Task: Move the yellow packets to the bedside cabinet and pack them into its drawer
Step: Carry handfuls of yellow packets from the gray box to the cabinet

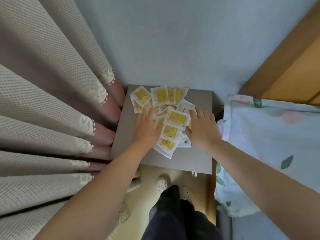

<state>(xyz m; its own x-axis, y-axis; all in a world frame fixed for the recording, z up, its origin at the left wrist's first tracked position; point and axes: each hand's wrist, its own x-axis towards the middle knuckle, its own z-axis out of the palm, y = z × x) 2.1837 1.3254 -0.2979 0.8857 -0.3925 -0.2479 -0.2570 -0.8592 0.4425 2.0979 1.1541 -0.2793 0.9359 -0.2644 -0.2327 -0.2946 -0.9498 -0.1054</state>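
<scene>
Roughly twelve yellow packets (177, 118), left hand (147, 130) and right hand (202, 129) upon them

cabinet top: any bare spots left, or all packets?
Bare: the front strip of the cabinet top between the yellow packets and its near edge; the back right corner by the bed; a narrow left strip along the curtain. Crowded: centre and back left, where left hand and right hand rest on the pile.

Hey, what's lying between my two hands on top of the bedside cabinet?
In the head view, overlapping yellow packets fill the gap between the left hand and the right hand, lying on the cabinet top.
</scene>
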